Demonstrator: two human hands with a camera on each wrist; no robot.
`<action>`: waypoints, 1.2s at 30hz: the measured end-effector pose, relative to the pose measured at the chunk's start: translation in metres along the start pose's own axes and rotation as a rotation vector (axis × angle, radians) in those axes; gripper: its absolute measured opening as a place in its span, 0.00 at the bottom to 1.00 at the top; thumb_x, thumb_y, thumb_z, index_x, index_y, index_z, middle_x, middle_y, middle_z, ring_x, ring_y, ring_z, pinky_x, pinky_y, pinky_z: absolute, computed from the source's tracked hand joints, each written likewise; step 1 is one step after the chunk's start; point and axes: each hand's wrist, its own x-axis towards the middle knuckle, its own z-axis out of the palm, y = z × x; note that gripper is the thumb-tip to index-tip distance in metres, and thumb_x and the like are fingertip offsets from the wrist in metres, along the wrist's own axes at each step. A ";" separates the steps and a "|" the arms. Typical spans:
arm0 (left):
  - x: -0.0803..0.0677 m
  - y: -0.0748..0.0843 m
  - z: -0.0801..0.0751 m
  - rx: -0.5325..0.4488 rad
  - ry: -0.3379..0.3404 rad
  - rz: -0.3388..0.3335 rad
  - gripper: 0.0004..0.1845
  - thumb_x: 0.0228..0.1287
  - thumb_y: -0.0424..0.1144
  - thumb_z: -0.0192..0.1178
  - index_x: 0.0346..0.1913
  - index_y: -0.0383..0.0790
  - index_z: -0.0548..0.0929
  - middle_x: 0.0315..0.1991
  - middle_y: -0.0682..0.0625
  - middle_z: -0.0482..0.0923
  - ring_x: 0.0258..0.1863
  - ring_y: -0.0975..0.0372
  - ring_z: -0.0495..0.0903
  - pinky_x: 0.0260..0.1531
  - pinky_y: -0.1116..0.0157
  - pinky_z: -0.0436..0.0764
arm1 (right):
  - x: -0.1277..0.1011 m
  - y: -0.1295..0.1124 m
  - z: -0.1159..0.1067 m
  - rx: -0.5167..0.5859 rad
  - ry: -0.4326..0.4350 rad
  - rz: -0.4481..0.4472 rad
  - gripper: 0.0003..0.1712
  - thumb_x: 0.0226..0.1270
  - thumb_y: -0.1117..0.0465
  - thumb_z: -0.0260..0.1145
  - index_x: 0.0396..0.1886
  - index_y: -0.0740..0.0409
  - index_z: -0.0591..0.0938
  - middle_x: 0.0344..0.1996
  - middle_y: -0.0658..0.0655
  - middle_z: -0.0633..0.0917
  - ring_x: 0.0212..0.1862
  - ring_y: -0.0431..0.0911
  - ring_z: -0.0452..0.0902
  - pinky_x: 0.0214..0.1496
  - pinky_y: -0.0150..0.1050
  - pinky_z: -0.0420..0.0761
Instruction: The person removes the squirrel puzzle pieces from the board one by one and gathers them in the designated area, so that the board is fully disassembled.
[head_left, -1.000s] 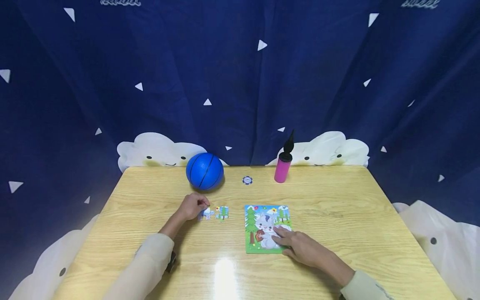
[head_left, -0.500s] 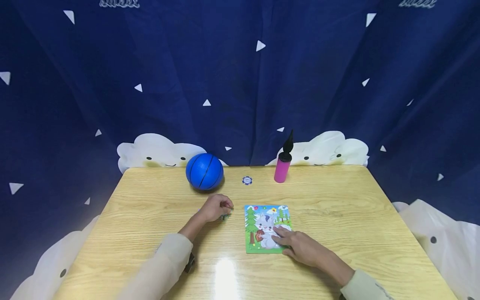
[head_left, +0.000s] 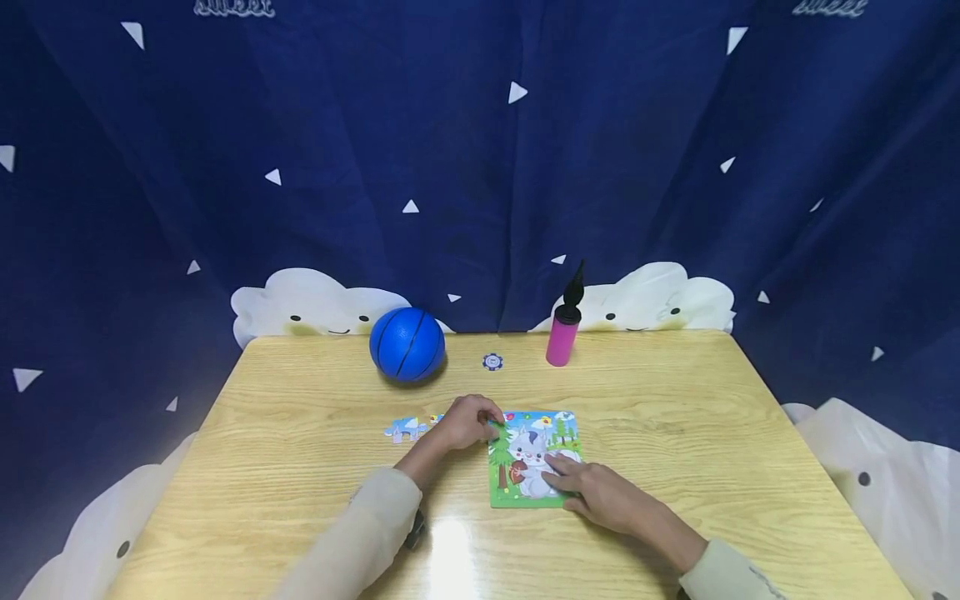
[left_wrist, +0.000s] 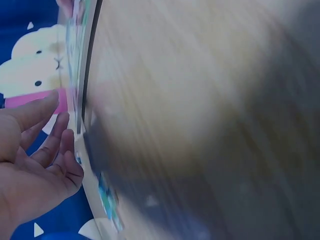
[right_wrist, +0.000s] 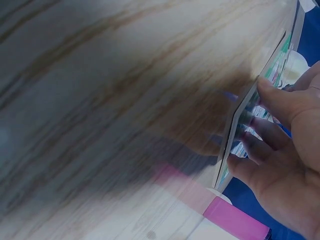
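Observation:
A square squirrel jigsaw puzzle (head_left: 531,450) lies flat on the wooden table, its picture showing a grey squirrel with an acorn among trees. My left hand (head_left: 462,422) is at the puzzle's upper left corner, overlapping it in the head view. In the left wrist view that hand (left_wrist: 42,155) has loosely bent fingers and nothing between them. My right hand (head_left: 597,492) rests on the puzzle's lower right part, fingers spread across the picture. From the right wrist, its thumb (right_wrist: 277,97) touches the board's edge. Loose joined puzzle pieces (head_left: 406,430) lie left of the board, partly hidden by my left hand.
Behind the pieces sits a blue ball (head_left: 407,344) with black lines. A small round blue-and-white chip (head_left: 492,362) lies at the back middle. Toward the back right stands a pink hand pump (head_left: 562,337) with a black top. A dark blue curtain (head_left: 480,167) hangs behind the table.
My left hand has moved right, from the loose pieces over to the puzzle's upper left corner. The pieces at the left are uncovered again. My right hand has stayed on the puzzle.

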 end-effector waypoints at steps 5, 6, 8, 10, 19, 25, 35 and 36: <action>0.003 0.006 0.008 0.012 -0.019 -0.013 0.10 0.50 0.29 0.69 0.38 0.37 0.86 0.40 0.42 0.79 0.34 0.58 0.72 0.34 0.68 0.71 | 0.000 0.000 0.000 0.002 0.008 -0.004 0.26 0.63 0.60 0.63 0.61 0.60 0.75 0.66 0.63 0.70 0.65 0.58 0.69 0.62 0.51 0.71; 0.003 0.006 0.009 0.020 -0.019 -0.012 0.11 0.49 0.29 0.70 0.38 0.37 0.86 0.41 0.43 0.79 0.37 0.57 0.73 0.37 0.66 0.72 | 0.000 0.000 0.000 0.001 0.010 -0.005 0.26 0.63 0.60 0.63 0.61 0.60 0.75 0.66 0.63 0.70 0.65 0.58 0.69 0.62 0.51 0.71; 0.005 0.007 0.011 0.033 -0.022 -0.016 0.11 0.48 0.30 0.70 0.38 0.39 0.86 0.43 0.45 0.79 0.44 0.54 0.74 0.46 0.61 0.73 | 0.000 0.000 0.000 0.006 0.006 -0.001 0.26 0.63 0.60 0.63 0.61 0.60 0.75 0.66 0.63 0.69 0.65 0.58 0.69 0.62 0.51 0.70; 0.006 0.008 0.013 0.044 -0.024 -0.012 0.11 0.47 0.30 0.71 0.37 0.39 0.86 0.45 0.46 0.79 0.49 0.53 0.74 0.54 0.56 0.70 | 0.000 0.000 0.000 0.009 -0.001 0.003 0.26 0.63 0.59 0.63 0.61 0.60 0.75 0.67 0.63 0.69 0.65 0.58 0.68 0.63 0.51 0.70; 0.010 0.012 0.020 0.090 -0.064 -0.057 0.09 0.42 0.29 0.73 0.30 0.41 0.87 0.47 0.50 0.75 0.52 0.56 0.66 0.57 0.55 0.68 | 0.000 0.000 0.000 0.009 0.005 0.002 0.26 0.63 0.60 0.64 0.61 0.59 0.75 0.67 0.63 0.69 0.65 0.58 0.68 0.63 0.51 0.70; 0.010 0.013 0.020 0.113 -0.090 -0.091 0.16 0.38 0.27 0.74 0.34 0.43 0.87 0.50 0.52 0.73 0.53 0.57 0.65 0.57 0.57 0.70 | 0.000 0.000 0.000 0.004 0.013 -0.001 0.26 0.62 0.60 0.64 0.61 0.60 0.75 0.66 0.63 0.70 0.64 0.59 0.69 0.63 0.51 0.70; 0.009 0.014 0.021 0.113 -0.093 -0.106 0.17 0.37 0.25 0.73 0.34 0.43 0.85 0.49 0.52 0.72 0.52 0.57 0.64 0.58 0.56 0.70 | 0.001 -0.002 -0.001 0.013 0.003 0.010 0.26 0.63 0.60 0.63 0.61 0.60 0.75 0.66 0.64 0.70 0.65 0.59 0.68 0.63 0.51 0.70; 0.009 0.014 0.021 0.115 -0.092 -0.107 0.17 0.37 0.25 0.73 0.34 0.43 0.85 0.48 0.52 0.72 0.52 0.58 0.64 0.57 0.56 0.70 | 0.001 -0.002 -0.001 0.015 0.002 0.011 0.26 0.63 0.61 0.63 0.61 0.60 0.75 0.66 0.64 0.70 0.65 0.59 0.68 0.63 0.51 0.70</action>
